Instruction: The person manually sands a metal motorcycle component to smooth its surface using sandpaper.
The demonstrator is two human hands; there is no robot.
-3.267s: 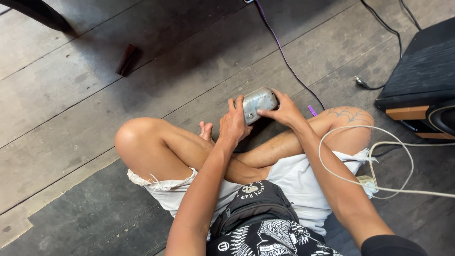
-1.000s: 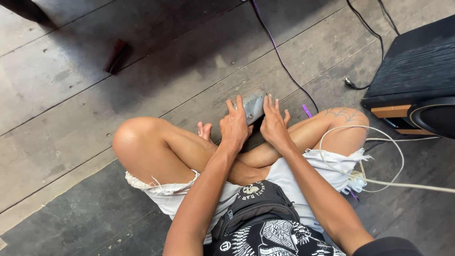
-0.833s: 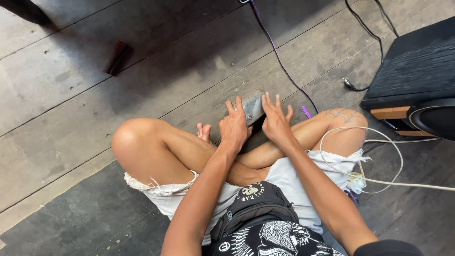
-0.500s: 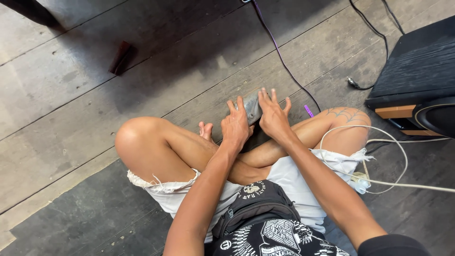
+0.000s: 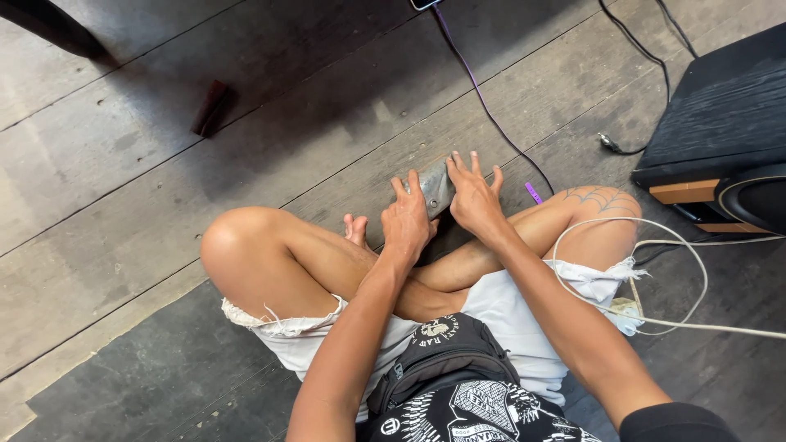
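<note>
I sit cross-legged on a wooden floor. A small grey, silvery object [image 5: 435, 187] rests low in front of my crossed shins, near the floor. My left hand [image 5: 407, 221] grips its left side with the fingers curled around it. My right hand [image 5: 473, 196] presses on its right side with the fingers spread flat. Most of the object is hidden between the two hands, so its kind is unclear.
A black and wood speaker box [image 5: 720, 139] stands at the right. A purple cable [image 5: 479, 98] runs across the planks from a phone at the top edge. A white cable [image 5: 655, 278] loops over my right knee. A small dark brown block [image 5: 211, 106] lies far left.
Both hands have lowered the grey object from chest height toward the floor in front of my legs. My right fingers have spread out flat over it.
</note>
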